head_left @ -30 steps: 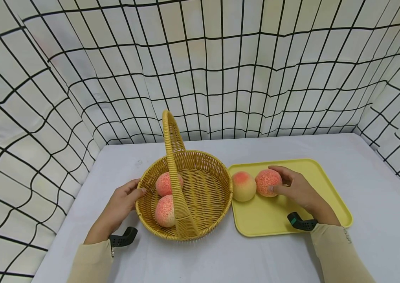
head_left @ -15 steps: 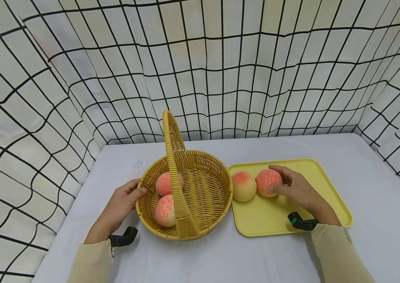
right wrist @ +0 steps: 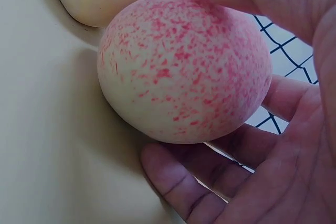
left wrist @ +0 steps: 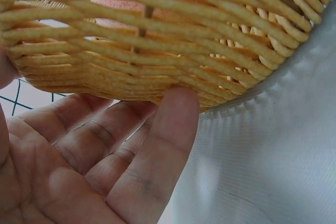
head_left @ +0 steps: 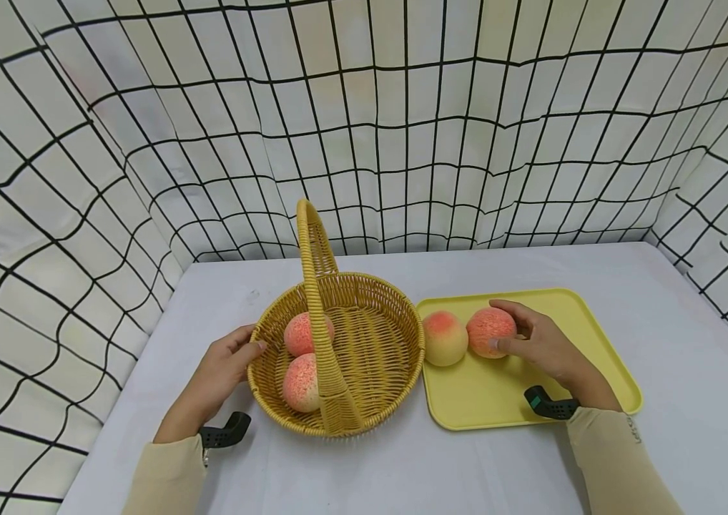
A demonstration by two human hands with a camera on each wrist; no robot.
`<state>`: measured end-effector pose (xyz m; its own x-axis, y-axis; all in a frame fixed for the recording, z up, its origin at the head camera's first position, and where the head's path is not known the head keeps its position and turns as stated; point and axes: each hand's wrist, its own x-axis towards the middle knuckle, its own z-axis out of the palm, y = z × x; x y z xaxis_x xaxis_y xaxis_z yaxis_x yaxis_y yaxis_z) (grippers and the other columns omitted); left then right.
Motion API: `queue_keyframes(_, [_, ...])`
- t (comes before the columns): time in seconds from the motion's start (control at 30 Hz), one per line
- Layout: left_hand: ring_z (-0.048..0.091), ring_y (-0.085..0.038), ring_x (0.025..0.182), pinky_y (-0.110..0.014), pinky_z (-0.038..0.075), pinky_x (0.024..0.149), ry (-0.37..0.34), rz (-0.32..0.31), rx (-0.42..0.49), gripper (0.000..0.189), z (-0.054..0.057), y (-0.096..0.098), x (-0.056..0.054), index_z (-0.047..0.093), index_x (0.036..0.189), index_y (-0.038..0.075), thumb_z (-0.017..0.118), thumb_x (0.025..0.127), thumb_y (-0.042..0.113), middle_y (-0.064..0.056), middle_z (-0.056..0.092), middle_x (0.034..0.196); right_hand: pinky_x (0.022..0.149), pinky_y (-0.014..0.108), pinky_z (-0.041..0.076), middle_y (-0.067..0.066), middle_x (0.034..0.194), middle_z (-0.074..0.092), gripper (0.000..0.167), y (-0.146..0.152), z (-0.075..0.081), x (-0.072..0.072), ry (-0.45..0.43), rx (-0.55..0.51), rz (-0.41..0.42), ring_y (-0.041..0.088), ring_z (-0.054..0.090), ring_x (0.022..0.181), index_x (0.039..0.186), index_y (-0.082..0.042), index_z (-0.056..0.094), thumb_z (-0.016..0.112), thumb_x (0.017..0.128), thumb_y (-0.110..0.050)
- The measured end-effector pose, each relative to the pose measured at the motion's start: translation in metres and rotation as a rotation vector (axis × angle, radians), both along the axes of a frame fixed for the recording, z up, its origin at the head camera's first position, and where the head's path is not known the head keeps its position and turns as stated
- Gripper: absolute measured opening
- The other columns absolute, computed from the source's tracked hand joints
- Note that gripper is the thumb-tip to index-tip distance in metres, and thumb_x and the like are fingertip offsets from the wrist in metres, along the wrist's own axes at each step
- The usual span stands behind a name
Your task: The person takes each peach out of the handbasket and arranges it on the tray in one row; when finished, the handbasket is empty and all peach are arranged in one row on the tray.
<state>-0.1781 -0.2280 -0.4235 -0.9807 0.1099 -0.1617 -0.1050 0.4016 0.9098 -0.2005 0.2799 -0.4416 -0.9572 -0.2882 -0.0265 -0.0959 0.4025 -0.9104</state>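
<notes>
In the head view, my left hand [head_left: 224,372] grips the left side of a round wicker basket [head_left: 380,400], thumb at the rim. The left wrist view shows its fingers [left wrist: 176,124] against the outer weave low on the wall. Two speckled pink peaches, a rear peach [head_left: 299,335] and a front peach [head_left: 300,384], lie in the basket's left half, partly behind the handle [head_left: 328,357]. On the yellow tray [head_left: 473,408], my right hand [head_left: 547,350] holds a speckled peach [right wrist: 181,72] between thumb and fingers. A smoother yellow-and-red peach [head_left: 444,340] sits just left of it.
The basket's right rim stands right at the tray's left edge. A white cloth [head_left: 415,472] covers the table. Black-lined white curtains [head_left: 402,143] hang behind and at both sides. The tall arched handle rises over the basket. Black devices [head_left: 225,431] are strapped to both wrists.
Both hands stay in place, and the basket and tray have not moved. The peach in my right hand appears to have turned very slightly.
</notes>
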Motion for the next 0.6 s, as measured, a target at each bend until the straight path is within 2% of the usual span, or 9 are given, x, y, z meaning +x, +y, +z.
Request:
queue_keyframes(0.3, [0.07,-0.016,0.104,-0.026,0.059,0.08,-0.002,0.0,0.003,0.053,-0.0002,-0.0002,-0.0004,0.043,0.155,-0.001,0.05,0.109,0.025,-0.025,0.061,0.139,0.091,0.022,0.052,0.021,0.151,0.052,0.076,-0.0015,0.0021,-0.0001,-0.013,0.023,-0.012,0.034,0.058,0.124,0.158,-0.004,0.042,0.078,0.093,-0.017])
queue_keyframes(0.6, [0.07,-0.016,0.104,-0.026,0.059,0.08,-0.003,0.002,-0.002,0.052,0.0014,0.0007,-0.0003,0.044,0.154,-0.001,0.049,0.109,0.025,-0.024,0.061,0.139,0.084,0.025,0.054,0.022,0.14,0.059,0.074,-0.004,0.0015,-0.0006,-0.004,0.014,-0.04,0.027,0.062,0.11,0.155,-0.004,0.046,0.079,0.09,-0.016])
